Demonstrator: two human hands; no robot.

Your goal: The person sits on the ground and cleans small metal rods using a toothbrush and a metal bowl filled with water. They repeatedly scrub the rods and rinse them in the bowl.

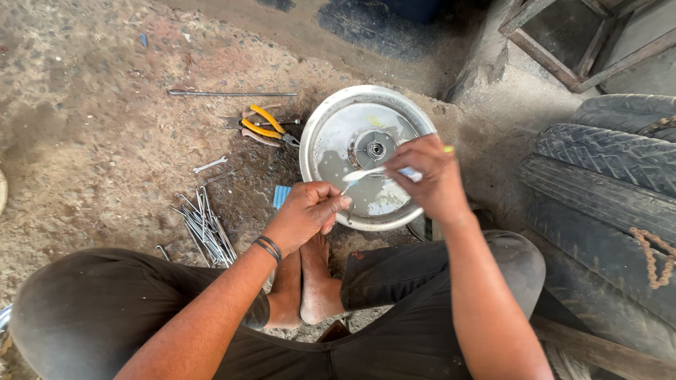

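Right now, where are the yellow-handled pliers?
In the head view, the yellow-handled pliers lie on the dirt ground just left of the round metal basin, below the long thin metal rod and above the bundle of metal spokes.

I see a thin white strip [366, 174], lying nearly level and pinched at both ends, above a round metal pan [331, 134] on the floor; the pan holds shallow milky liquid around its hub.
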